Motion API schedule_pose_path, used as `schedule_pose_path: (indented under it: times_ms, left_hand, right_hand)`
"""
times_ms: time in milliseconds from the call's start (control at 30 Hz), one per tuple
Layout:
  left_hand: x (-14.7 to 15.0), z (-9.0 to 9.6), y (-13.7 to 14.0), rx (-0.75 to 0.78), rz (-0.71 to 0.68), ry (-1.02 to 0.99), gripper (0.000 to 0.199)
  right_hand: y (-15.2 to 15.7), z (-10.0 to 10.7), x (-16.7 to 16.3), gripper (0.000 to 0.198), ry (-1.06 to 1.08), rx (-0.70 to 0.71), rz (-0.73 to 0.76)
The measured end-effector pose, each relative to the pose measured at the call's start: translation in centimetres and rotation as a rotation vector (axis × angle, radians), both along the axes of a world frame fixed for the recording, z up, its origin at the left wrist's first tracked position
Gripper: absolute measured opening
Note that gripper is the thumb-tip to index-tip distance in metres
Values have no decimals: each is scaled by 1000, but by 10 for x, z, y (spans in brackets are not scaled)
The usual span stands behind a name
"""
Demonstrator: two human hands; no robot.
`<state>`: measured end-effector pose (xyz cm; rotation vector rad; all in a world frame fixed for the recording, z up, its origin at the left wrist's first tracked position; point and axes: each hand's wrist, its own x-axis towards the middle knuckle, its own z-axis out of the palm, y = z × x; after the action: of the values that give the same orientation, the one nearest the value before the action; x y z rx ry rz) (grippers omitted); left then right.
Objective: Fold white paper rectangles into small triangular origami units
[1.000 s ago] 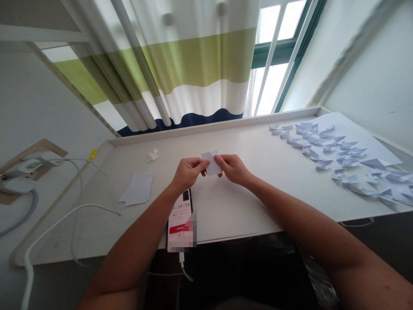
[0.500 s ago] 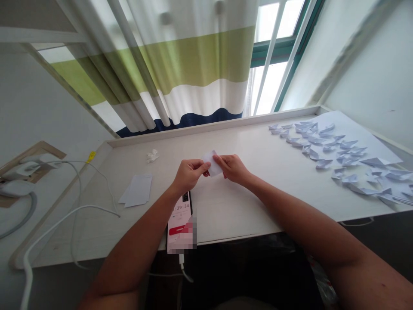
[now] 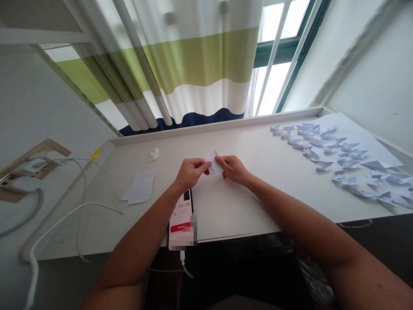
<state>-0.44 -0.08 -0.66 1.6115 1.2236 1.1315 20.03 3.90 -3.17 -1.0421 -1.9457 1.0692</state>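
A small white piece of paper (image 3: 213,165) is held up over the middle of the desk, between both hands. My left hand (image 3: 193,172) pinches its left edge between thumb and fingers. On the opposite side, my right hand (image 3: 235,169) grips the upper right part, thumb on the near face. The fingers behind the paper are partly hidden. To the right lie several small folded paper boats (image 3: 322,142), spread in loose rows. Left of my left forearm is a short stack of white paper slips (image 3: 141,189).
A phone (image 3: 181,228) showing a timer lies at the desk's front edge, with a white charging cable (image 3: 183,260) plugged in. Crumpled tissue (image 3: 154,155) sits at the back left. White cords (image 3: 80,206) run from a wall socket across the left side. A curtain (image 3: 200,56) hangs behind.
Both hands keep their hold on the paper with barely any movement. The whole view has shifted slightly, and the phone's timer has advanced by one second.
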Motion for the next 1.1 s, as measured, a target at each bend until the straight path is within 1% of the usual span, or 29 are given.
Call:
schedule_pose_path:
  times_ms: [167, 300, 467, 733, 900, 1100]
  left_hand:
    - [2, 1, 1, -11, 5, -29, 40]
    - [2, 2, 0, -25, 13, 4, 39]
    - [2, 3, 0, -46, 4, -12, 38]
    - [-1, 4, -1, -39, -24, -39, 38]
    - [-1, 5, -1, -31, -40, -64, 39]
    - [-1, 3, 2, -38, -28, -91, 42]
  right_hand:
    - [-1, 3, 0, 84, 11, -8, -7]
    - [2, -1, 0, 81, 6, -23, 0]
    - [3, -3, 0, 77, 16, -36, -8]
    - [0, -1, -5, 77, 11, -56, 8]
    - [0, -2, -3, 81, 108, -40, -5]
    - [-5, 5, -3, 84, 209, -41, -18]
